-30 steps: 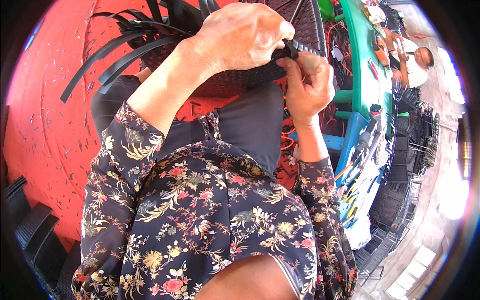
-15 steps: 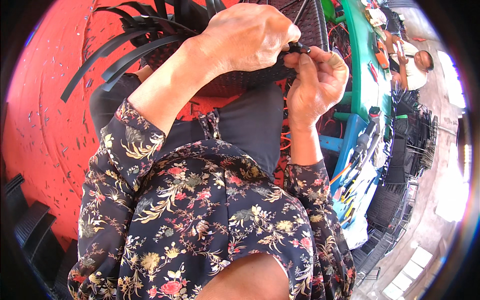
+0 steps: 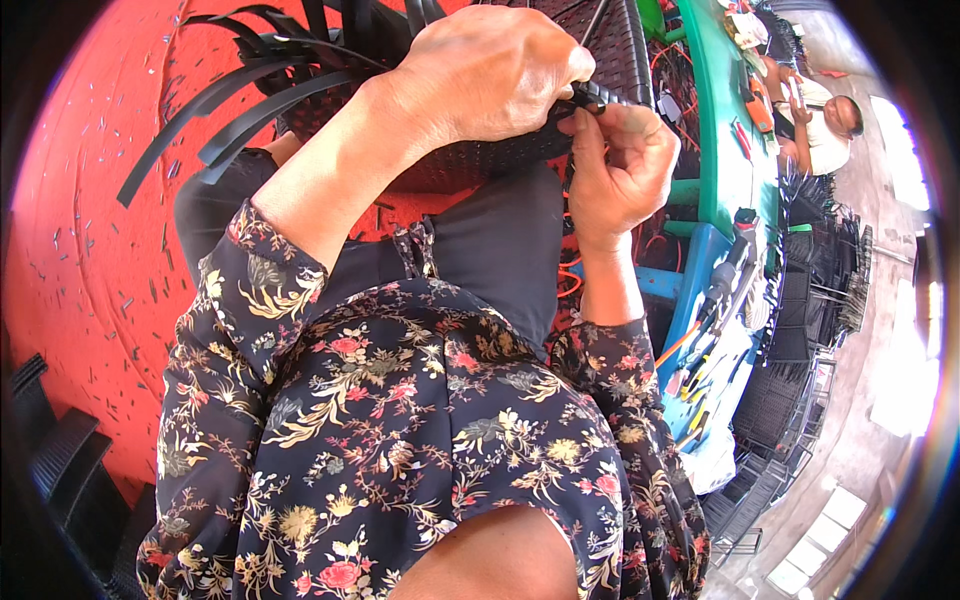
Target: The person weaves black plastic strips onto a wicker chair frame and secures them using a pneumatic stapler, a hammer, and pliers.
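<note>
A dark woven wicker piece (image 3: 615,45) rests at the top of the view, beyond my lap. My left hand (image 3: 495,75) reaches across it with curled fingers, closed on a black strip (image 3: 590,97) at the wicker's right edge. Thumb and fingers of my right hand (image 3: 630,170) pinch the same spot from the right, so both hands meet there. My left fingertips are partly hidden behind the back of that hand. Long, flat black strips (image 3: 240,90) fan out loose to the left of my left wrist.
Red floor covering (image 3: 90,260) with scattered dark scraps spreads on the left. Dark ribbed pieces (image 3: 60,440) stand lower left. On the right are a green table (image 3: 712,130) and a blue stool (image 3: 705,270) bearing tools. Farther off, a person (image 3: 825,125) sits beside stacked black woven furniture (image 3: 790,330).
Both hands have shifted slightly left, the right one more and a little upward. A black braided edge now shows above my right fingers. The grip stays at the wicker's edge.
</note>
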{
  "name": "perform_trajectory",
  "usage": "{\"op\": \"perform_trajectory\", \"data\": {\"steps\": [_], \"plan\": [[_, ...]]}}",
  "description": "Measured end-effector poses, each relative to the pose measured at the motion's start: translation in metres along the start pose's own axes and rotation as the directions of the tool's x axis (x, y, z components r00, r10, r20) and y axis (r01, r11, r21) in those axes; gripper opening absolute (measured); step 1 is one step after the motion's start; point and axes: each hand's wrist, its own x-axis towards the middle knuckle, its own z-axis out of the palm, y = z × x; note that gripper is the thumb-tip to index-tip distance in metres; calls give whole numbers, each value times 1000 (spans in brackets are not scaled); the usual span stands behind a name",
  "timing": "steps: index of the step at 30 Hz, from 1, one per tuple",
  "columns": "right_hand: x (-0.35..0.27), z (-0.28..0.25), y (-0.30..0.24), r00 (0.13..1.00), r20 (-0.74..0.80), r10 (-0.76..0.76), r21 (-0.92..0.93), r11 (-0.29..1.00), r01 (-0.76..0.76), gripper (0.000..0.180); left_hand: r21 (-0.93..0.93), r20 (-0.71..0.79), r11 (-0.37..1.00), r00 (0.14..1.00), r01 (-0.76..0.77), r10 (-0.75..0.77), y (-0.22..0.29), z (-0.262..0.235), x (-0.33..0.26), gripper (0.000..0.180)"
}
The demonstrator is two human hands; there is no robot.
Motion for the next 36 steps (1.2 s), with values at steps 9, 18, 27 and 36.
{"op": "perform_trajectory", "data": {"steps": [9,18,27,36], "plan": [[33,-17,-26,905,425,-13,-415,886,207,31,108,-377,970,894,-219,244,-15,22,-8,21],[81,-36,-13,744,666,-58,-272,909,315,34,90,-323,977,922,-192,212,-12,17,-5,9],[83,-23,-27,724,690,-13,-348,871,348,36,49,-22,998,999,-33,34,3,-5,0,5],[65,-14,-8,784,575,-233,-379,774,507,58,149,-193,983,971,-111,139,-8,11,-8,15]]}}
